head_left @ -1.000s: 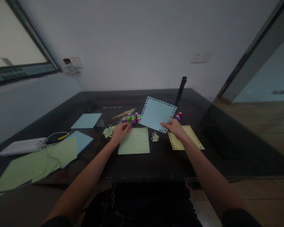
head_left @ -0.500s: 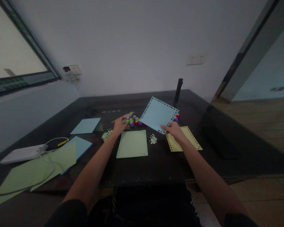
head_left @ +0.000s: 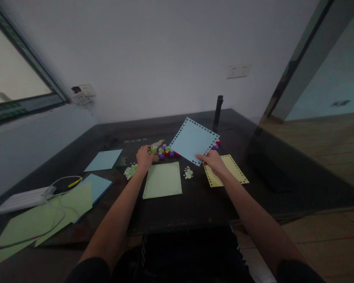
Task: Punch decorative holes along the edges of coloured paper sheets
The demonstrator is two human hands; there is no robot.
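The right hand (head_left: 214, 162) pinches the near corner of a blue sheet (head_left: 193, 140), thumb on top and fingers under it, and holds it tilted up off the bench (head_left: 194, 204). The sheet has a row of small punched holes along all four edges. Just below and right of this hand a yellow sheet (head_left: 231, 167), also punched along its edges, lies flat on the bench, partly under the wrist.

The left hand (head_left: 144, 156) reaches forward with its fingers curled loosely at the left end of a cluster of small punches (head_left: 163, 151), green, purple and red. It touches or nearly touches the nearest green one; whether it actually grips one cannot be told. More punches (head_left: 216, 146) show past the right edge of the blue sheet.

Between the two arms a green sheet (head_left: 163, 180) with punched edges lies flat. A little heap of paper scraps (head_left: 188, 172) sits just right of it, and another heap (head_left: 130, 171) just left of it, near the left wrist.

Farther left lie a plain blue sheet (head_left: 103, 160), a second blue sheet (head_left: 97, 184) partly under overlapping green sheets (head_left: 41, 220), and a white power strip (head_left: 20, 199) with a cable (head_left: 61, 182) looping beside it. A dark upright post (head_left: 217, 112) stands at the far edge of the bench, behind the held sheet.
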